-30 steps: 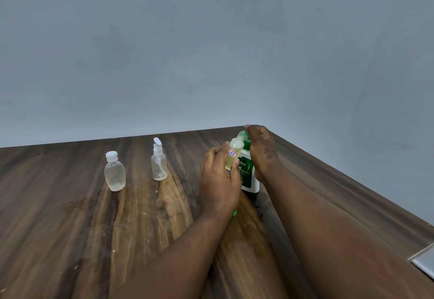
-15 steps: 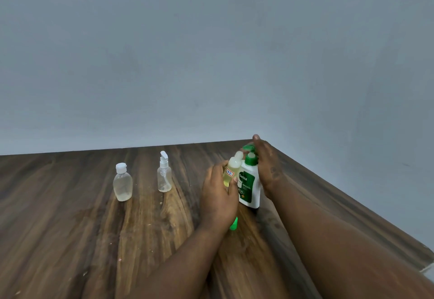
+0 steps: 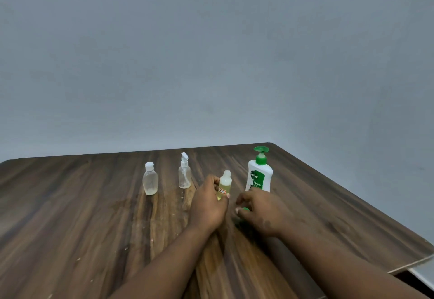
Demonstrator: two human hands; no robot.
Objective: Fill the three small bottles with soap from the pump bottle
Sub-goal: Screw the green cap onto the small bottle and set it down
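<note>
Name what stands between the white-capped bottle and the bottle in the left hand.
Head view: the clear spray bottle alone stands between the white-capped bottle and the yellow-filled bottle.

A: Vantage?
B: Head-worn, wide-angle, single view.
A: Heading?
B: Forward and down, across the wooden table (image 3: 70, 228) toward the grey wall (image 3: 211, 64).
A: Range?
B: Near the table's front; reaches as far as its back edge and right corner.

Dark wooden table (image 3: 70, 216), plain grey wall (image 3: 211, 64)
</note>
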